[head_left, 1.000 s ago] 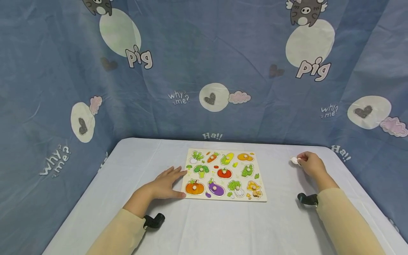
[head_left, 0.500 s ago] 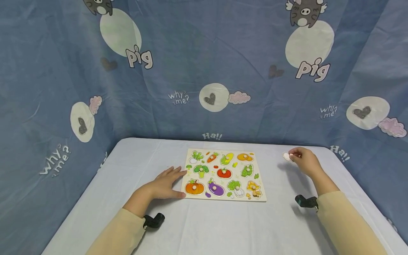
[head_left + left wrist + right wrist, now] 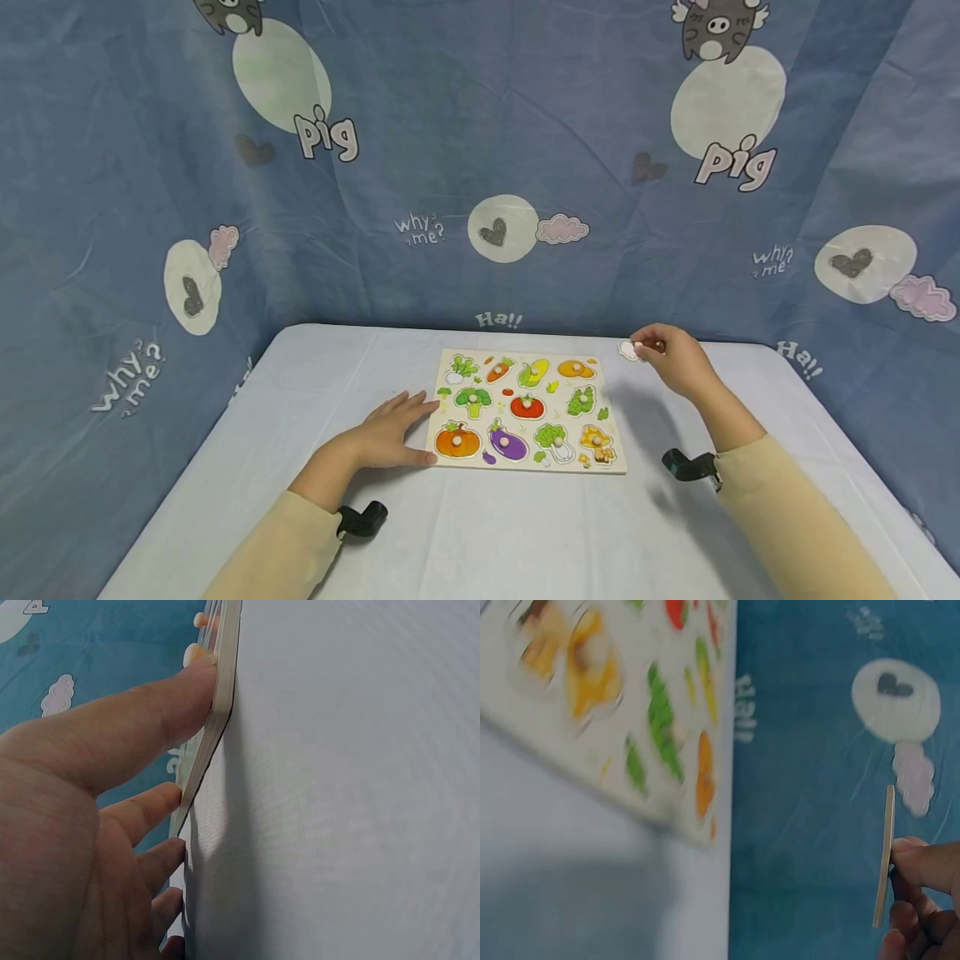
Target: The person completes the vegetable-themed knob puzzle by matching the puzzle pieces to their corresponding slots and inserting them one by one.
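Note:
In the head view a wooden vegetable peg puzzle board (image 3: 525,467) lies flat in the middle of the table. My left hand (image 3: 390,429) rests at its left edge with fingers spread, the thumb at the near corner. The left wrist view has the thumb (image 3: 157,709) on the edge of the board. My right hand (image 3: 671,358) is raised beyond the far right corner and pinches a small pale puzzle piece (image 3: 627,351). Seen edge-on in the right wrist view, that puzzle piece (image 3: 885,855) is thin and flat; its picture side is hidden there.
A white cloth covers the table (image 3: 510,533). Behind it and along the sides hangs a blue printed curtain (image 3: 420,275). Knobbed pieces such as a pumpkin (image 3: 447,447), a tomato (image 3: 519,410) and an eggplant (image 3: 517,452) sit in the board.
My right hand has lifted the puzzle piece off the table and carried it left and farther back, toward the board's far right corner. The left hand and the board have stayed in place.

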Demonstrator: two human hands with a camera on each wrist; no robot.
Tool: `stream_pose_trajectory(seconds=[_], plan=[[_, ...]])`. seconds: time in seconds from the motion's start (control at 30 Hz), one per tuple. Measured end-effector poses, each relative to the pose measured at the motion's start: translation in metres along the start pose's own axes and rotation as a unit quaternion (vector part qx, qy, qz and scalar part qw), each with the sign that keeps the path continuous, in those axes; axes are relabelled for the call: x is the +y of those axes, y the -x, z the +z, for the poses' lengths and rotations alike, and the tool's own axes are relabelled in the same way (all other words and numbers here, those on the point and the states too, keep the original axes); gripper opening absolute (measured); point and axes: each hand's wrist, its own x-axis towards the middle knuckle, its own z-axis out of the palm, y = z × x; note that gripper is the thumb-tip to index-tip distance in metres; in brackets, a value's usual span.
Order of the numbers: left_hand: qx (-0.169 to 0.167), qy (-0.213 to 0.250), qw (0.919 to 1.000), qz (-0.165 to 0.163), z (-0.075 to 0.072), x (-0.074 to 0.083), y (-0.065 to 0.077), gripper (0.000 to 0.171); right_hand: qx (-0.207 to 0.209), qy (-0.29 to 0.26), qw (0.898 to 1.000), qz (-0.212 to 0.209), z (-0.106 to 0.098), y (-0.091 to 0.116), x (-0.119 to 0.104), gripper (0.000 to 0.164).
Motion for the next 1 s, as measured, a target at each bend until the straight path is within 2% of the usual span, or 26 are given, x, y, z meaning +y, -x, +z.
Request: stream_pose_trajectory(seconds=[0.3, 0.6, 1.0], plan=[[0.001, 0.003, 1.0, -0.001, 0.0, 0.001, 0.0, 0.095, -0.015, -0.031, 0.999, -0.034, 0.022, -0.009, -0.04, 0.021], [-0.005, 0.003, 1.0, -0.005, 0.001, 0.001, -0.001, 0.094, -0.046, -0.057, 0.995, -0.061, 0.056, -0.02, -0.08, 0.02], [0.0, 0.005, 1.0, -0.009, 0.001, -0.001, -0.002, 0.093, -0.105, -0.048, 0.987, -0.112, 0.104, -0.036, -0.116, 0.016]])
